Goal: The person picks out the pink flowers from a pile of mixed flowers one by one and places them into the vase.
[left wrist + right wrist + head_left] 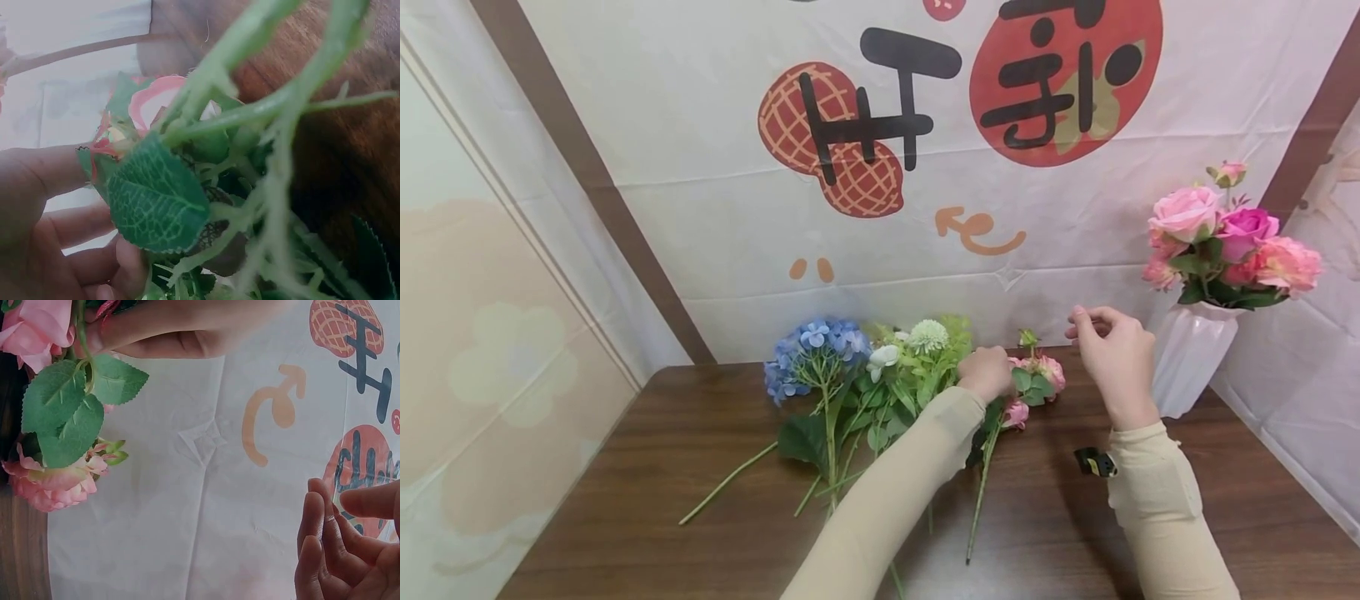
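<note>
In the head view, my left hand (987, 372) is among the flowers at the table's back edge, fingers curled at a spray of pink roses (1047, 372). In the left wrist view, that hand's fingers (81, 222) bend behind a green leaf (159, 197) and a pink bloom; their exact contact is partly hidden. The right wrist view has the left fingertips at the rose stem, beside pink blossoms (53, 484). My right hand (1116, 358) is raised left of the white vase (1195, 354), fingers loosely bent, thumb near them, holding nothing.
A blue hydrangea (820, 354) and a white pompom flower (928, 336) with greenery lie left of my left hand. Pink roses (1187, 215) stand in the vase. Several stems extend toward the front of the brown table (647, 467). A printed cloth (715, 208) hangs behind.
</note>
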Demonstrator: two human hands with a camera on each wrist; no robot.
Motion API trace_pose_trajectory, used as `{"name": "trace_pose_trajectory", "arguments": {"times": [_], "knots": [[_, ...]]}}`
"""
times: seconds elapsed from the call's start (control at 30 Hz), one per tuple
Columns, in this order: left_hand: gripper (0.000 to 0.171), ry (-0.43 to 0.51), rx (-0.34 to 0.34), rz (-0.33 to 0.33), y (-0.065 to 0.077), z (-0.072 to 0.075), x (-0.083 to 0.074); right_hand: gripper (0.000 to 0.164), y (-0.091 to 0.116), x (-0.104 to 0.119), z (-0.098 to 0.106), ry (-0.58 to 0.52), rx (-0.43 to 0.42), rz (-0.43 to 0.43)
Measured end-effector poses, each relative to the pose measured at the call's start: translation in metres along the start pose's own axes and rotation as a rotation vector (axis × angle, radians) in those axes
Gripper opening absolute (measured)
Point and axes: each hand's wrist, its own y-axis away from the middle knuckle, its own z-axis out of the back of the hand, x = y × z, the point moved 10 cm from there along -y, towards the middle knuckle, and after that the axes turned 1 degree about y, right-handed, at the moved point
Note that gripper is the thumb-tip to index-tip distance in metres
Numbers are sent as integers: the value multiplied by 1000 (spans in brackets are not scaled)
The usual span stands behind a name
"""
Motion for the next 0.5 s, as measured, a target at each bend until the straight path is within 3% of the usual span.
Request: {"name": "trace_pose_trajectory", "arguments": {"times": [0.5], "knots": [[20, 73, 48, 23, 0, -8, 5, 45, 1, -1, -1, 3, -3, 3]]}}
